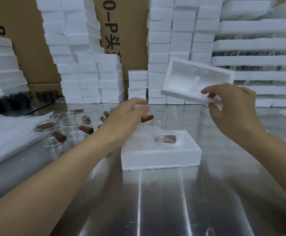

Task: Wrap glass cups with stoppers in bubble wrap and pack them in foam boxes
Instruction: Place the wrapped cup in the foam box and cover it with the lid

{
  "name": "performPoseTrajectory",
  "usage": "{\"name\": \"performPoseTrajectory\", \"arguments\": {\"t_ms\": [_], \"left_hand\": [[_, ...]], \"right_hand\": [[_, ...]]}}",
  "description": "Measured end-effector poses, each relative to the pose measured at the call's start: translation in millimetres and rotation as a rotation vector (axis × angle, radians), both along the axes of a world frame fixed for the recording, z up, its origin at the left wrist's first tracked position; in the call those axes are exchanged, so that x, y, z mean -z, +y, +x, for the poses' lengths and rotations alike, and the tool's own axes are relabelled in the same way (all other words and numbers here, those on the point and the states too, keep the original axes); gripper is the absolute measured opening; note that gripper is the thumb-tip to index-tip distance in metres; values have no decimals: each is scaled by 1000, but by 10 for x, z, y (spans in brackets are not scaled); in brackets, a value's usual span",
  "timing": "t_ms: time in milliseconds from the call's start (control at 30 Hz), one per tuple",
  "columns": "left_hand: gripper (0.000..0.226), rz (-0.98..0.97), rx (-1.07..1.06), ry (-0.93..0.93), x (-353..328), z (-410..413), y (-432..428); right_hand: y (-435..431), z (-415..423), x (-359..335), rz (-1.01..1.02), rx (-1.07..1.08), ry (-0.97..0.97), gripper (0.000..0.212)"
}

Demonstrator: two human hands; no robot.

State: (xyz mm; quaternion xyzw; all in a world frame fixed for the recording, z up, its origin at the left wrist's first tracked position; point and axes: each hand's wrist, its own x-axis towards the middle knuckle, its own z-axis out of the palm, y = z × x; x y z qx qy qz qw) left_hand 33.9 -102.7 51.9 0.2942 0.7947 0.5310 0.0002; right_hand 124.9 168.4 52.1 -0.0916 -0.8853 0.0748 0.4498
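Note:
A white foam box base [161, 157] lies on the steel table in the middle. Inside it rests a bubble-wrapped glass cup [149, 140] with its brown stopper [168, 138] showing through the wrap. My right hand [232, 108] pinches the near edge of a foam lid [196, 79], held tilted in the air above and behind the box, hollow side facing me. My left hand [127, 116] hovers blurred just left of the box, over the loose cups, fingers relaxed and empty. Several bare glass cups [71, 126] with brown stoppers [86, 129] stand at the left.
Tall stacks of white foam boxes [173, 48] line the back, with cardboard cartons [122, 31] behind. A pile of bubble wrap sheets [8, 133] lies at the left edge. Dark jars [8, 103] sit at the far left. Shiny steel tabletop [173, 201] spreads in front.

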Motion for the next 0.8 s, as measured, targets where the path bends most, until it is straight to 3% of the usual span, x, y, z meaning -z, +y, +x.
{"name": "performPoseTrajectory", "arguments": {"t_ms": [100,200,367,633,700,800], "left_hand": [[69,179,-8,-27,-82,53,-11],[40,329,-23,-64,-173,83,-54],[29,446,-52,-6,-277,74,-139],[50,604,-13,-33,-357,56,-232],[41,616,-45,-64,-364,38,-258],[33,518,-86,-121,-352,39,-285]], "right_hand": [[-208,26,-60,140,-151,113,42],[-384,34,-26,202,-233,93,40],[-499,91,-12,214,-304,116,38],[-811,317,-300,283,-504,417,27],[-838,316,-343,238,-576,486,22],[-805,267,-372,-10,-760,541,32]]}}
